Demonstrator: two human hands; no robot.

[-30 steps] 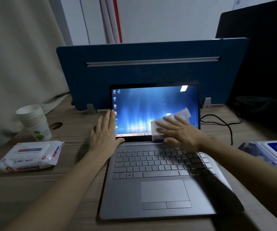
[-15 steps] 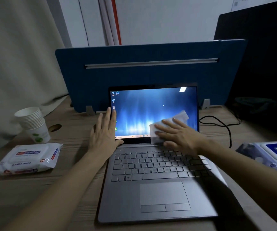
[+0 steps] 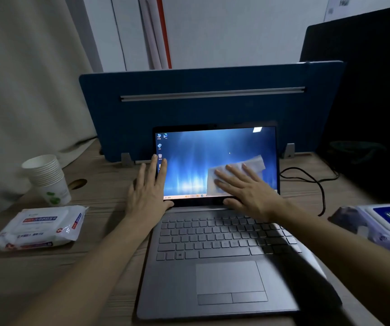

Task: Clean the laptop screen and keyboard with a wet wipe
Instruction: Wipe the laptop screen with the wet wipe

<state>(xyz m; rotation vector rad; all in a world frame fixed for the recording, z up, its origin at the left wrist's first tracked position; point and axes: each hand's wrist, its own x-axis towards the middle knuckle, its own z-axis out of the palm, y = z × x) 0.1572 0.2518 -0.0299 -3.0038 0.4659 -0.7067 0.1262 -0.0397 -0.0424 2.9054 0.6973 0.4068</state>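
Wet wipe [image 3: 234,171] sits flat on the lower right of the laptop screen [image 3: 201,161], centre frame. Right hand [image 3: 248,189] presses it down, fingers [image 3: 234,172] spread flat over the wipe, no pinch. Left hand [image 3: 148,191] braces the screen's left edge, fingers slightly spread, thumb at the bottom bezel.

To do it well: light even pressure, straight overlapping passes across the panel, keep the left-hand brace so the hinge doesn't rock. Don't let liquid pool at the bottom bezel. Left half looks not yet covered; keyboard [image 3: 220,236] below is next, my guess.

Spare wipe packs lie on the tabletop [image 3: 100,191]: white pack [image 3: 39,228] lower left, blue-lid pack [image 3: 382,222] right edge.
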